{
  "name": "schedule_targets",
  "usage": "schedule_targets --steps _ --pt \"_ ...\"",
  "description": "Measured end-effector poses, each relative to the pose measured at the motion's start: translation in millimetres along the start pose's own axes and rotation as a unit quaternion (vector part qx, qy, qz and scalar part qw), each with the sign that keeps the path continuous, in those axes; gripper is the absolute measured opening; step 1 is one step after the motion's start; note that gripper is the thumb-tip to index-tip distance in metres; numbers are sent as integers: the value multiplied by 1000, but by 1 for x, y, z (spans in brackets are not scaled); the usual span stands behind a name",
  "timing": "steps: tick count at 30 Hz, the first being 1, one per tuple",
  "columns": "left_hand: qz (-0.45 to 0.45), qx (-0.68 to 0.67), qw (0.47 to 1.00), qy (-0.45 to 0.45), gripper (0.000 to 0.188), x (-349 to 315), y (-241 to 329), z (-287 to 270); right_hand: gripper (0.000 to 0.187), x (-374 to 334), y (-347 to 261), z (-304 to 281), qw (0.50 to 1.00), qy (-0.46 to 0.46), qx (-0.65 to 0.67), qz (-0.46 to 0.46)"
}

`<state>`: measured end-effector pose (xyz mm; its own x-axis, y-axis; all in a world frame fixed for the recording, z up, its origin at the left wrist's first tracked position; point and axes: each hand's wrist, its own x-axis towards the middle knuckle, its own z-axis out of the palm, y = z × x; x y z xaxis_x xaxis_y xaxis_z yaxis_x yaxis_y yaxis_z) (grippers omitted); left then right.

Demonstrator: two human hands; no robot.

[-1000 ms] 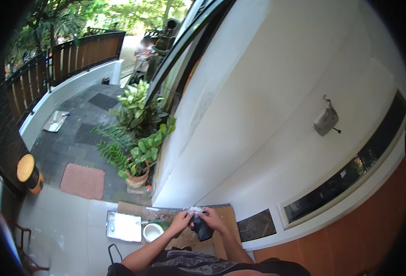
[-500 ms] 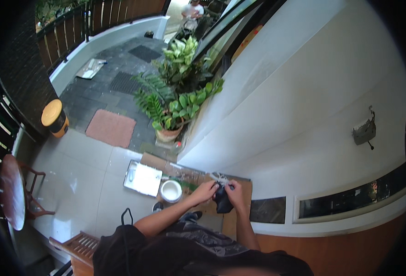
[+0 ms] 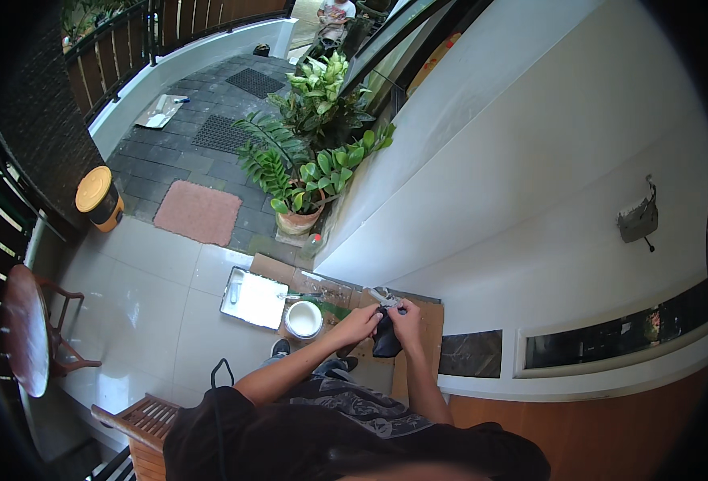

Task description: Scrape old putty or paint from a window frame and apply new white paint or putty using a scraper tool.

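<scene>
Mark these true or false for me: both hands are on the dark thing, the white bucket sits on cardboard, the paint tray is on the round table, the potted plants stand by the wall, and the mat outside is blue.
1. Both the left hand and the right hand hold the dark object. True.
2. The white bucket sits on the cardboard. True.
3. The paint tray lies on the round table. False: it lies on the floor beside the bucket.
4. The potted plants stand by the white wall. True.
5. The mat is blue. False: it is pinkish.
</scene>
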<state>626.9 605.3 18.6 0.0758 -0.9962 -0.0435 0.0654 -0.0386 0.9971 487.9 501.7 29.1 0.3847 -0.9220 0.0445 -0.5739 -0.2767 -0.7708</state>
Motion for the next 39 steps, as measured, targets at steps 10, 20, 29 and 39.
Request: schedule_targets --steps 10,20,29,39 --pt "-48 -126 988 79 33 -12 -5 -24 14 31 18 -41 992 107 -71 -12" --pt "-153 -155 970 106 45 -36 16 -53 18 61 37 -90 967 249 -62 -2" --pt "-185 -150 968 81 46 -64 22 -27 13 -23 -14 -28 994 20 60 -90" --pt "-124 -392 906 102 37 -121 0 -39 29 -87 -96 52 942 -161 293 -35"
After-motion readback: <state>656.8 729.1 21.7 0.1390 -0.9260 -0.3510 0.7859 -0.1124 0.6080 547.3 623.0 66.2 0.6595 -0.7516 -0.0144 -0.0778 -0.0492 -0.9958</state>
